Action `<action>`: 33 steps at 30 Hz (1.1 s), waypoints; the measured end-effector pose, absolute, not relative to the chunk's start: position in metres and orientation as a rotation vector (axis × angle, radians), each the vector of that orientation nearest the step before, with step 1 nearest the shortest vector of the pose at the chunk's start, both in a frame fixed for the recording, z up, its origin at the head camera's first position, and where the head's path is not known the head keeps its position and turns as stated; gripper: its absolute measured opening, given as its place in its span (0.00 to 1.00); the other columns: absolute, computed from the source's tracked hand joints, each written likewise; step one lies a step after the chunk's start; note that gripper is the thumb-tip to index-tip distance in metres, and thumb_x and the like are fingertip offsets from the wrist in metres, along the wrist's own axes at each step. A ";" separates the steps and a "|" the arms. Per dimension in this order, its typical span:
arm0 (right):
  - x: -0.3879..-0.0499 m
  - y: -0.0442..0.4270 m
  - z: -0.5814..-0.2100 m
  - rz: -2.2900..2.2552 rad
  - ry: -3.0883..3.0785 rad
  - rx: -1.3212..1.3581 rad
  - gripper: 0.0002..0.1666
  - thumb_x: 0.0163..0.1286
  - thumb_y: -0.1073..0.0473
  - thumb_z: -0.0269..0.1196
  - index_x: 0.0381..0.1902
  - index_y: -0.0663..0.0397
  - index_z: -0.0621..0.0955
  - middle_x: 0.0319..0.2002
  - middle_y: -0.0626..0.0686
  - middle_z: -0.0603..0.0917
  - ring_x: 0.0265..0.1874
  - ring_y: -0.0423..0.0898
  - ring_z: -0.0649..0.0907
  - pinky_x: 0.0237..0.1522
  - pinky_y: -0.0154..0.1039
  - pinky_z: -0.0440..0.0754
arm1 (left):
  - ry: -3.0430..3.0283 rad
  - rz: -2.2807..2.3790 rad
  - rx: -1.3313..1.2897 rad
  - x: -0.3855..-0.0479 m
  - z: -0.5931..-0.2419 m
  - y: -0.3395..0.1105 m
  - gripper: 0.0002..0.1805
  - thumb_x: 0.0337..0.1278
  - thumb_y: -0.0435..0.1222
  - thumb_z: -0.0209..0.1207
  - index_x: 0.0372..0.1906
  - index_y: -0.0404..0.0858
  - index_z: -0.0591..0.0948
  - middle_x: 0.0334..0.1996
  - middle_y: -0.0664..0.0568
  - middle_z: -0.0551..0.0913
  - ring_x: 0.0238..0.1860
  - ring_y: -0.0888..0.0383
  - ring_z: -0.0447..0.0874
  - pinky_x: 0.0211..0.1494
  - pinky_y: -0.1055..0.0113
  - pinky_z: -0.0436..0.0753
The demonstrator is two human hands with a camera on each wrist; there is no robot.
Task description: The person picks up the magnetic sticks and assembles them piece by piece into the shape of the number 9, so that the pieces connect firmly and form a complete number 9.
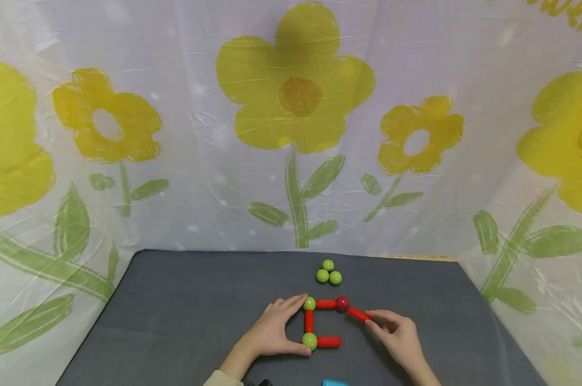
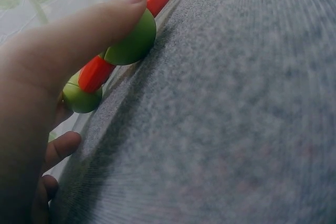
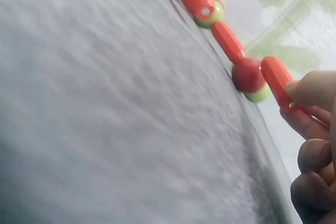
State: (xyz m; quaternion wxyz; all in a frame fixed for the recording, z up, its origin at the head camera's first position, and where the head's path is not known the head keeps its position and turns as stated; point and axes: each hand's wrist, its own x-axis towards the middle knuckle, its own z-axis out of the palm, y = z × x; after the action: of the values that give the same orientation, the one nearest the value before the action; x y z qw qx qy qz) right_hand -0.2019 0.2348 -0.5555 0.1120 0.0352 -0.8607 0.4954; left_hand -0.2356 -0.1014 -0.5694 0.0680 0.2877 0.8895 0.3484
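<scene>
My left hand (image 1: 274, 329) spans a flat frame of red rods and balls. Its thumb lies against the near green ball (image 1: 309, 341), its fingertips against the far green ball (image 1: 309, 303). A red rod (image 1: 309, 321) joins these balls. From the near ball a second rod (image 1: 329, 342) points right, its other end free. Another rod (image 1: 326, 304) links the far ball to a dark red ball (image 1: 342, 303). With thumb and fingers, my right hand (image 1: 401, 340) pinches a red rod (image 3: 275, 80), slanted, its tip at the red ball; whether they touch I cannot tell.
Three green balls (image 1: 328, 272) sit clustered on the dark grey table (image 1: 199, 300), beyond the frame. A blue object (image 1: 334, 383) is cut off at the near edge, as is a small black item (image 1: 264, 383). A flower-printed sheet (image 1: 189, 161) hangs behind the table and at both sides.
</scene>
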 end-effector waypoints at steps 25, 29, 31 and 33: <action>-0.212 0.238 -0.556 1.474 -2.605 -0.026 0.11 0.62 0.58 0.80 0.43 0.51 0.93 0.12 0.43 0.68 0.12 0.33 0.61 0.17 0.30 0.59 | 2.675 1.053 0.869 -0.235 -0.569 -0.103 0.63 0.48 0.72 0.71 0.86 0.53 0.59 0.82 0.59 0.64 0.69 0.51 0.70 0.69 0.40 0.69; -0.214 0.237 -0.557 1.445 -2.603 0.015 0.11 0.62 0.58 0.80 0.43 0.49 0.94 0.12 0.42 0.67 0.11 0.34 0.61 0.16 0.30 0.59 | 2.679 1.048 0.869 -0.235 -0.568 -0.103 0.63 0.48 0.72 0.71 0.86 0.53 0.59 0.82 0.59 0.63 0.68 0.52 0.70 0.68 0.41 0.69; -0.214 0.237 -0.557 1.426 -2.602 0.027 0.11 0.62 0.58 0.80 0.43 0.49 0.93 0.12 0.41 0.67 0.11 0.34 0.61 0.16 0.30 0.59 | 2.681 1.046 0.871 -0.235 -0.568 -0.102 0.63 0.48 0.72 0.71 0.86 0.53 0.59 0.82 0.59 0.63 0.69 0.52 0.70 0.69 0.40 0.69; -0.213 0.236 -0.557 1.410 -2.599 0.033 0.10 0.62 0.58 0.80 0.42 0.49 0.93 0.12 0.41 0.67 0.11 0.33 0.60 0.16 0.30 0.59 | 2.680 1.042 0.871 -0.235 -0.568 -0.102 0.63 0.48 0.72 0.71 0.86 0.53 0.59 0.82 0.59 0.63 0.69 0.51 0.70 0.69 0.40 0.69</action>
State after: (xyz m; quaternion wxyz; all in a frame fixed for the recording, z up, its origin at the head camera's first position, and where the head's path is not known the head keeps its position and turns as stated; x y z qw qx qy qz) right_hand -0.2131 0.2359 -0.5571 0.0920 0.0112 -0.8752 0.4749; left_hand -0.2346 -0.1022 -0.5680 0.0683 0.2892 0.8899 0.3460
